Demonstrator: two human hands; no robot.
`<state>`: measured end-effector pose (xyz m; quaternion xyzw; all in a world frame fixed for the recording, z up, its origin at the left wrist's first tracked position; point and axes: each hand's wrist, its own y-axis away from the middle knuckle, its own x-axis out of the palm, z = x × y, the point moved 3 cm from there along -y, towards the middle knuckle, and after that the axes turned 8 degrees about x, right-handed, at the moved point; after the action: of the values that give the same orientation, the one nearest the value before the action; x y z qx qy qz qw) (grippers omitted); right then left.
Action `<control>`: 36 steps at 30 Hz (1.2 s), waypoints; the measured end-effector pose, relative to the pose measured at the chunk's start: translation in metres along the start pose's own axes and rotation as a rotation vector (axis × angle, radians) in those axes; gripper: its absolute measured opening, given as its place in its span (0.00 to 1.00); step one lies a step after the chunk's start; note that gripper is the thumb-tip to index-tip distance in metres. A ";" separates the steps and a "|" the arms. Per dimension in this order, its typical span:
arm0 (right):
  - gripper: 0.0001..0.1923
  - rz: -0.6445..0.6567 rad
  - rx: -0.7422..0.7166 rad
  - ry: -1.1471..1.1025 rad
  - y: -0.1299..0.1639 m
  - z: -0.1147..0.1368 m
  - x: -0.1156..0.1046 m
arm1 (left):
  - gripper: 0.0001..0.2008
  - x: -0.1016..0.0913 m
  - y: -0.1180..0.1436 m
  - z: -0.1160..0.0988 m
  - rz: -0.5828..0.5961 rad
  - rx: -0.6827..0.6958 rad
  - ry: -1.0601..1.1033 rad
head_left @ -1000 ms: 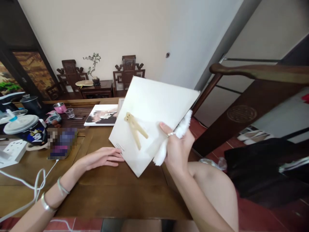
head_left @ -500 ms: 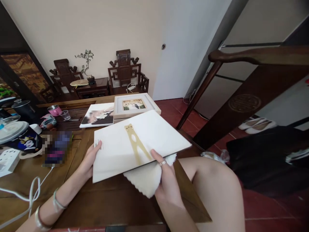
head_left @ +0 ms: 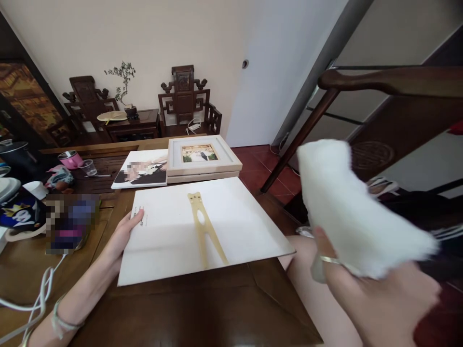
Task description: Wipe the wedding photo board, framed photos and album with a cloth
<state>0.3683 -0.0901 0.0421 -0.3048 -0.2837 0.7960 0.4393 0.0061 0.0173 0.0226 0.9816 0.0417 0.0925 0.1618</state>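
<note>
My left hand grips the left edge of a flat white panel, thumb on its upper face near some small print. Fixed to that face is a tan, two-legged stand with a cat-eared top and an oval hole. The panel tilts a little above the table, its near edge toward me. Away to the right, my right hand is raised and blurred, closed round a white cloth. A ring shows on one finger. Cloth and panel are apart.
Behind the panel, a pale wooden picture frame rests on another frame, beside a photo panel. At left are a phone on a white cable, a pink cup and a plastic cup. A wooden chair stands right.
My right hand has left the panel's near edge and swung right and up with the cloth. The panel, still in my left hand, has tilted flatter and shifted slightly nearer.
</note>
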 end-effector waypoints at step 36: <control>0.29 1.093 -0.747 0.142 0.040 0.035 0.090 | 0.21 -0.014 -0.013 -0.004 0.024 0.751 -1.208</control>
<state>0.2832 -0.0360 0.0153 -0.5881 -0.3156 0.7304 -0.1453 -0.0092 0.0290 0.0200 0.8512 -0.0370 -0.4865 -0.1936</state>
